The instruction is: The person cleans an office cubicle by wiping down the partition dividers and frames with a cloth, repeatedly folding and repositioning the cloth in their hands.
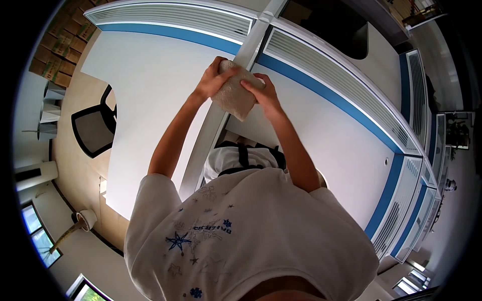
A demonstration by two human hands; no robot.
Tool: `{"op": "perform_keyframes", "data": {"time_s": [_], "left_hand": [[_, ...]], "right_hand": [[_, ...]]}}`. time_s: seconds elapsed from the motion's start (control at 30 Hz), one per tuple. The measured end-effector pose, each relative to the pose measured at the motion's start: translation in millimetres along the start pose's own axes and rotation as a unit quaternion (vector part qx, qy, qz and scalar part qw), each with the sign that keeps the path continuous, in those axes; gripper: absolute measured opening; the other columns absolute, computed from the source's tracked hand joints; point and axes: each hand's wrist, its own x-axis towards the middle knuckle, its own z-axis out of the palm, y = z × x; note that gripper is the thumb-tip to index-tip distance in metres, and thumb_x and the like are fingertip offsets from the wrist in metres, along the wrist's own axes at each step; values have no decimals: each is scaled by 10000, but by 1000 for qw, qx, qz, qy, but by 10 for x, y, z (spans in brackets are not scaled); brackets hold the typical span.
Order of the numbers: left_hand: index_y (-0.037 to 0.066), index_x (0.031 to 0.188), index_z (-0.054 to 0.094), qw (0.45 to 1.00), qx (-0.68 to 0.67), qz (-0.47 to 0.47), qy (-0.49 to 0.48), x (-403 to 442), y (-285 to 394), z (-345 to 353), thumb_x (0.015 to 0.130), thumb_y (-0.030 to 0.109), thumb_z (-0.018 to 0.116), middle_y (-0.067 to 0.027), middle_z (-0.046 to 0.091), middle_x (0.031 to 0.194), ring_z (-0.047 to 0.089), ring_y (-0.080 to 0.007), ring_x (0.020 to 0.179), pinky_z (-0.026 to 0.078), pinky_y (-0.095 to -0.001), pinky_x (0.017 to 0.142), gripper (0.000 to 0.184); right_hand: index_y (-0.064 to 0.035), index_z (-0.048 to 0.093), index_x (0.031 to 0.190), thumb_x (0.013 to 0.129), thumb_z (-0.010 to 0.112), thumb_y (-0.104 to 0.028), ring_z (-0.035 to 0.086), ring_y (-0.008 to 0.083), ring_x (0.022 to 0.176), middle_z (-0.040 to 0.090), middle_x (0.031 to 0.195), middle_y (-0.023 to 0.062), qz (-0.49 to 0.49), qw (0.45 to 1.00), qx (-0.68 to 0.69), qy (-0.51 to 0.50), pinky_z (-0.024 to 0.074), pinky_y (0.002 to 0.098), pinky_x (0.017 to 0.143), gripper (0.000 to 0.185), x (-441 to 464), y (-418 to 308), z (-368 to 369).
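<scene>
A beige, fuzzy folded cloth (232,99) is held in both hands over the grey divider rail (207,131) between two white desks. My left hand (215,80) grips its left side, with the thumb lying across the top. On the right side, my right hand (262,91) holds the cloth with thumb and fingers bent around its edge. One corner of the cloth points down toward my body.
White desktops (150,75) lie on both sides, edged by blue and white slatted partitions (331,65). At the left are a black chair (94,129), stacked cardboard boxes (57,52) and a potted plant (87,219). A dark opening (326,25) is at the top.
</scene>
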Motion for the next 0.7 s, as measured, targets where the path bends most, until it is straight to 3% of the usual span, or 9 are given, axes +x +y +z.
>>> {"op": "perform_keyframes", "data": {"time_s": [0.13, 0.17, 0.3, 0.4, 0.53, 0.6, 0.67, 0.7], "left_hand": [[-30, 1321, 509, 997, -60, -39, 6, -207, -100, -71, 837, 634, 671, -214, 639, 1187, 640, -338, 1074, 514, -423, 925, 836], [-24, 1315, 521, 997, -46, -57, 13, -234, -257, -85, 837, 740, 592, -196, 649, 1150, 644, -306, 1031, 522, -411, 902, 904], [-21, 1243, 572, 989, 19, -145, 4, -580, -239, -269, 834, 817, 475, -158, 667, 1042, 637, -234, 949, 525, -352, 818, 938], [-28, 1163, 611, 985, 45, -161, -28, -814, -280, -379, 862, 791, 458, -155, 665, 1029, 636, -237, 941, 521, -359, 807, 886], [-78, 1289, 576, 995, 2, -74, -68, -1148, -322, -313, 908, 720, 473, -191, 657, 1156, 614, -264, 1056, 496, -393, 907, 890], [-80, 1392, 485, 994, -51, -54, -82, -1299, -289, -257, 927, 621, 567, -231, 613, 1252, 574, -295, 1201, 457, -413, 1012, 845], [-83, 1446, 411, 993, -56, -92, -44, -1390, -10, -136, 929, 606, 579, -248, 526, 1378, 489, -290, 1300, 374, -402, 1097, 878], [-78, 1448, 402, 992, -94, -85, -25, -1431, 42, -132, 948, 515, 615, -216, 557, 1354, 503, -277, 1287, 373, -385, 1099, 804]], "right_hand": [[24, 638, 1215, 770, 828, -425, 699, 219, 943, 702, 1060, 116, 19, 984, -66, -165, 595, 339, 754, 660, 83, -184, -299], [26, 641, 1215, 771, 823, -428, 699, 220, 945, 704, 1059, 118, 15, 978, -96, -187, 598, 343, 760, 660, 89, -198, -360], [34, 619, 1240, 818, 762, -369, 684, 239, 1000, 683, 1113, 141, 33, 958, -103, -264, 613, 369, 796, 600, 6, -338, -466], [42, 560, 1301, 835, 717, -342, 671, 249, 1037, 660, 1163, 158, 67, 947, -43, -310, 614, 376, 799, 624, 15, -297, -494], [51, 463, 1389, 852, 699, -309, 639, 264, 1103, 618, 1241, 159, 89, 929, 24, -358, 612, 391, 819, 689, -49, -227, -387], [51, 410, 1428, 869, 701, -266, 608, 275, 1151, 581, 1295, 159, 85, 927, 21, -365, 611, 401, 828, 706, -105, -242, -310], [47, 365, 1459, 882, 703, -217, 580, 280, 1191, 549, 1338, 156, 86, 924, 20, -372, 605, 411, 850, 719, -184, -309, -244], [43, 347, 1471, 886, 704, -188, 567, 279, 1208, 535, 1354, 154, 87, 923, 21, -375, 600, 415, 869, 723, -235, -381, -203]]}}
